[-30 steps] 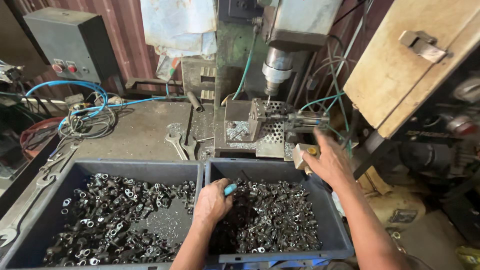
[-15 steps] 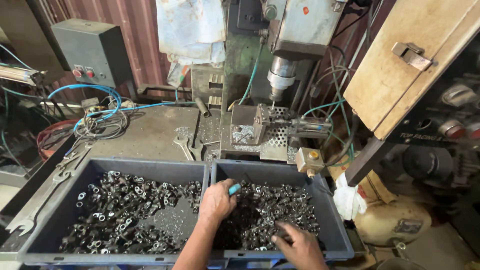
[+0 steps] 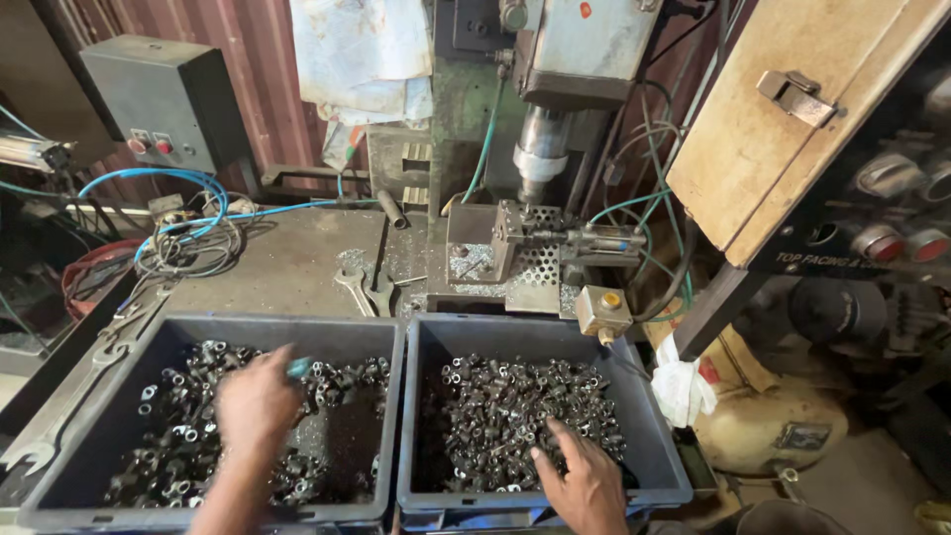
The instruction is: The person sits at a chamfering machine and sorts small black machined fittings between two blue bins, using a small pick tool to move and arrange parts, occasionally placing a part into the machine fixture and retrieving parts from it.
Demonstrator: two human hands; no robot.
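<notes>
Two dark grey plastic bins sit side by side, each holding several small metal fittings. My left hand [image 3: 256,401] is blurred over the fittings [image 3: 163,441] in the left bin [image 3: 267,323], closed around a small teal-tipped object [image 3: 297,368]. My right hand [image 3: 586,482] rests with its fingers spread on the fittings [image 3: 515,401] near the front of the right bin [image 3: 540,325]. I cannot tell whether a fitting is under those fingers.
Behind the bins stands a drill press with its spindle [image 3: 541,151] over a perforated clamping fixture [image 3: 527,250]. Wrenches [image 3: 357,287] lie on the metal table, and a large spanner [image 3: 59,416] lies left. A grey control box [image 3: 163,99], blue hoses, a wooden cabinet door [image 3: 792,119] and a white rag [image 3: 684,386] surround them.
My left hand has crossed from the right bin into the left bin with the teal-tipped object. My right hand has come down from the fixture into the right bin.
</notes>
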